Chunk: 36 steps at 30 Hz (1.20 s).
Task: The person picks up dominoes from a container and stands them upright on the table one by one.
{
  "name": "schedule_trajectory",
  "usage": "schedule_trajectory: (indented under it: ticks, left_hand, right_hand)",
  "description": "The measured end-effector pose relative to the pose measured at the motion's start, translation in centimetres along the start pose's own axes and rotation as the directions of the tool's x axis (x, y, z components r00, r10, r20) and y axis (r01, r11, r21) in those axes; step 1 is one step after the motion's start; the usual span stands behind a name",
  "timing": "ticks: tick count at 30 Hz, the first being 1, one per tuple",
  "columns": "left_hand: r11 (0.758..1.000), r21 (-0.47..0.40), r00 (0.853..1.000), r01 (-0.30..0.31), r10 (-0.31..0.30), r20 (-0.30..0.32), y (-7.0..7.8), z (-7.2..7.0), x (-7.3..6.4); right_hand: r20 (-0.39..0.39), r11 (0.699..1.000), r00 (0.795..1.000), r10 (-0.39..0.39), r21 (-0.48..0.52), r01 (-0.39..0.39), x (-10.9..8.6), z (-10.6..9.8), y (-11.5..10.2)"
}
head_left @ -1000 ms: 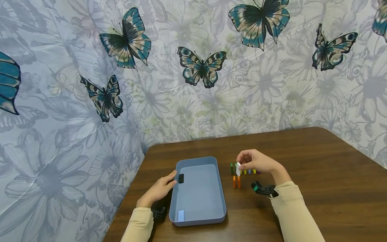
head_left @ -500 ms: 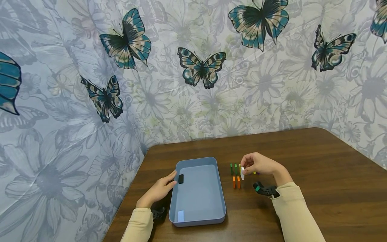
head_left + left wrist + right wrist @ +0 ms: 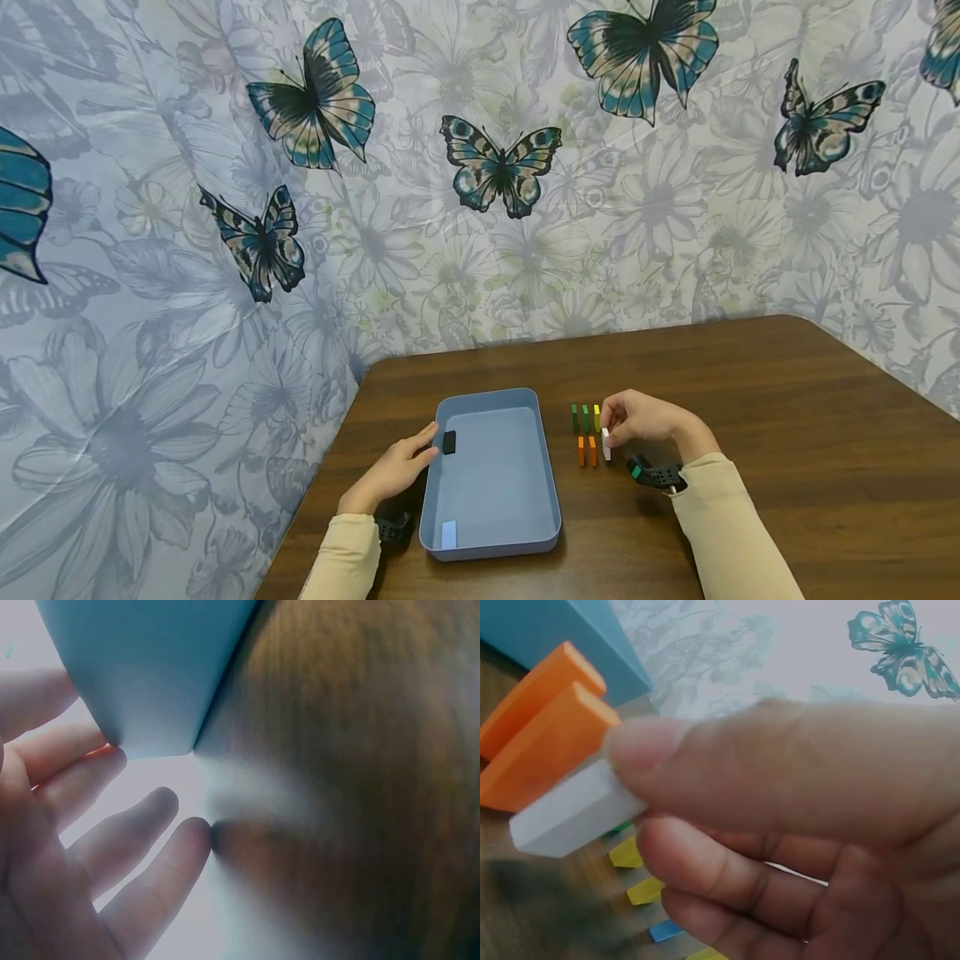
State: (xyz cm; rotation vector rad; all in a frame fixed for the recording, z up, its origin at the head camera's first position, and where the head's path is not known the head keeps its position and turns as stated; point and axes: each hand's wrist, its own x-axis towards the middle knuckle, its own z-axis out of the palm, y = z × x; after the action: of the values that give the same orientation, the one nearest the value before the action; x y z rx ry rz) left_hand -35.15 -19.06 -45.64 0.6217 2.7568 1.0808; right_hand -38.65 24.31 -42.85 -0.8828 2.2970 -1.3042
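Note:
In the head view my right hand [image 3: 647,417] pinches a white domino [image 3: 606,444] between thumb and fingers. It is upright, just right of two orange dominoes [image 3: 587,451]. The right wrist view shows the white domino [image 3: 574,814] tilted beside the orange ones [image 3: 551,746], under my thumb. Behind stand two green dominoes [image 3: 580,418] and a yellow one [image 3: 597,417]; my hand hides the rest of that row. My left hand [image 3: 393,475] rests with extended fingers against the left rim of a blue tray [image 3: 551,483]. Its fingertips meet the tray's wall [image 3: 150,682] in the left wrist view.
Inside the tray, a black rectangular piece [image 3: 449,442] lies by the left wall and a pale blue rectangle [image 3: 448,535] near the front. More yellow dominoes [image 3: 645,890] and a blue one [image 3: 665,930] show below my right fingers. The brown table [image 3: 787,433] extends rightward.
My right hand has carried the white domino from over the back row toward me and slightly right, down beside the orange pair. The left hand and tray have stayed put.

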Motion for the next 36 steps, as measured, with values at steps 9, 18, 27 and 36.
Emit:
schedule_trajectory:
  ticks: [9,18,27,36]
  left_hand:
    - [1.0,-0.003,1.0,0.009,-0.009,0.015,0.9,-0.5,-0.2]
    - [1.0,-0.003,1.0,0.006,-0.006,0.01,-0.2,-0.1,0.1]
    - [1.0,-0.007,1.0,0.02,-0.02,0.018,-0.2,-0.2,0.1]
    - [1.0,-0.015,1.0,-0.002,0.003,0.006,-0.3,-0.1,0.2]
  right_hand:
    - [0.02,1.0,1.0,0.007,-0.004,-0.007,0.1,0.5,-0.2]
    - [0.037,0.998,0.998,0.059,0.033,-0.06,0.3,0.9,0.1]
    - [0.034,0.997,0.996,0.077,-0.023,-0.077,0.5,1.0,0.1]
    - [0.037,0.996,0.996,0.087,0.014,-0.087,0.2,1.1,-0.3]
